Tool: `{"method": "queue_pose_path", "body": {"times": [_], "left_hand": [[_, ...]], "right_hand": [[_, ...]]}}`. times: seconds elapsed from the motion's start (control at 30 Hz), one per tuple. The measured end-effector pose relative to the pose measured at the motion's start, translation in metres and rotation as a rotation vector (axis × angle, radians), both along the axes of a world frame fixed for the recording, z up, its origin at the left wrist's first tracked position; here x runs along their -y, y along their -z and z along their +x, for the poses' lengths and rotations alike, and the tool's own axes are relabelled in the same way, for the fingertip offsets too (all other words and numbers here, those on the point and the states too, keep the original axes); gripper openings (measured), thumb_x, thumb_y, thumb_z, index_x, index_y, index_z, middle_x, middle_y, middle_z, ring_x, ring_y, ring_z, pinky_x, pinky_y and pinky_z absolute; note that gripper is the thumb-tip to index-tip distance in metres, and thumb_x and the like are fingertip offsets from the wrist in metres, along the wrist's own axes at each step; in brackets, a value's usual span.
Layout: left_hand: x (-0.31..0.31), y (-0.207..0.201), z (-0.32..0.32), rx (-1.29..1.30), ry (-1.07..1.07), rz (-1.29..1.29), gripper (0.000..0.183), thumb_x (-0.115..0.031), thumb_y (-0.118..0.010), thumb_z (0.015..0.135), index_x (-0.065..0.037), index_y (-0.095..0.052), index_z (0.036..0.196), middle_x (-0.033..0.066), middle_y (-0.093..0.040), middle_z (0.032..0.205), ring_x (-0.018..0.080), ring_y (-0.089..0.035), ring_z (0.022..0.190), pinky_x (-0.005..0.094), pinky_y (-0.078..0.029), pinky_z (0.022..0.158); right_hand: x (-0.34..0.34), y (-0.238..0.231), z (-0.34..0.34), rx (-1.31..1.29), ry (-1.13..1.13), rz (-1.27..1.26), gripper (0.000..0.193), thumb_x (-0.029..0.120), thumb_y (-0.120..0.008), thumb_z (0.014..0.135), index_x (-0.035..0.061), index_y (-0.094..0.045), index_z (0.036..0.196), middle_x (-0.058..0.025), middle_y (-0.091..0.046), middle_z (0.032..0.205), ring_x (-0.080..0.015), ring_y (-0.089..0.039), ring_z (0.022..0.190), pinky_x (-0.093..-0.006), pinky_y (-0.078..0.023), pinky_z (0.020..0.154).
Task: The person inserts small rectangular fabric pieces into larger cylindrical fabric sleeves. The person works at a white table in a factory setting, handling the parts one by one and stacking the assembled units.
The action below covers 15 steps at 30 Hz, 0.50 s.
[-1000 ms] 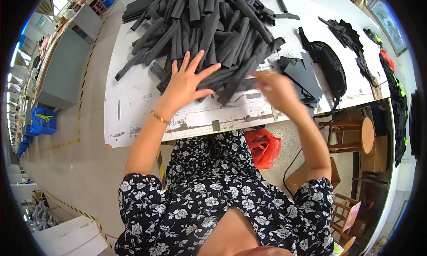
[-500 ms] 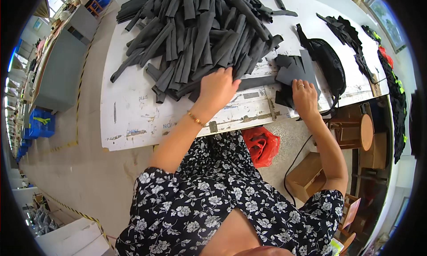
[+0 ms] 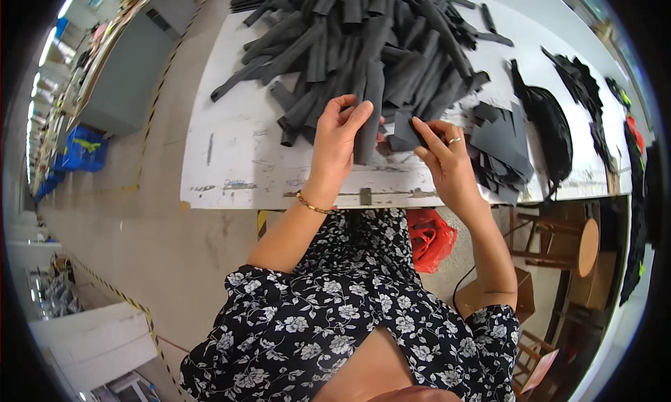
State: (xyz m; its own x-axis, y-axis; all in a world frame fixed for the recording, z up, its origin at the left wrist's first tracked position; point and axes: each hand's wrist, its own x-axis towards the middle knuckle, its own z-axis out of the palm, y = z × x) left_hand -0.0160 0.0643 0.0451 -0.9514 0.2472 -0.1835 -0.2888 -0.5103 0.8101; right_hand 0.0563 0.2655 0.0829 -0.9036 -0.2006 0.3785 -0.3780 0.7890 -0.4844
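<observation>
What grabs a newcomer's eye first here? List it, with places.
The big heap of dark grey strips across the far half of the white table. At its near edge, the left hand grips one long strip while the right hand pinches a small dark piece.

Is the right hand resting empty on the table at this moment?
No: the right hand pinches a small flat dark piece beside the long dark strip gripped by the left hand.

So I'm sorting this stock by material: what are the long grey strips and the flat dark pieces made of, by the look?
The long grey strip in the left hand looks like matte foam or thick fabric: dull, no shine, soft rounded edges. The flat dark piece at the right hand looks like thin matte sheet, perhaps foam or stiffened fabric, with crisp cut edges. Neither is certain.
</observation>
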Motion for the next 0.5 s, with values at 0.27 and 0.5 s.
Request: {"method": "queue_pose_path", "body": {"times": [0.27,0.5], "left_hand": [[0.022,0.002,0.012,0.034,0.022,0.233,0.033,-0.005,-0.055,0.098,0.003,-0.055,0.130,0.0138,-0.065,0.120,0.0233,-0.063,0.108,0.0364,-0.049,0.098],[0.027,0.011,0.011,0.085,-0.027,0.278,0.023,-0.011,-0.063,0.096,0.001,-0.063,0.117,0.0109,-0.070,0.109,0.0231,-0.067,0.102,0.0375,-0.055,0.091]], "right_hand": [[0.014,0.021,-0.002,0.093,-0.001,-0.374,0.034,0.007,-0.080,0.079,0.0013,-0.065,0.109,-0.0149,-0.063,0.115,-0.0284,-0.061,0.105,-0.0359,-0.049,0.091],[-0.004,0.013,0.019,0.133,0.033,-0.540,0.020,0.006,-0.084,0.074,-0.0021,-0.070,0.086,-0.0110,-0.065,0.111,-0.0212,-0.062,0.097,-0.0320,-0.049,0.086]]}}
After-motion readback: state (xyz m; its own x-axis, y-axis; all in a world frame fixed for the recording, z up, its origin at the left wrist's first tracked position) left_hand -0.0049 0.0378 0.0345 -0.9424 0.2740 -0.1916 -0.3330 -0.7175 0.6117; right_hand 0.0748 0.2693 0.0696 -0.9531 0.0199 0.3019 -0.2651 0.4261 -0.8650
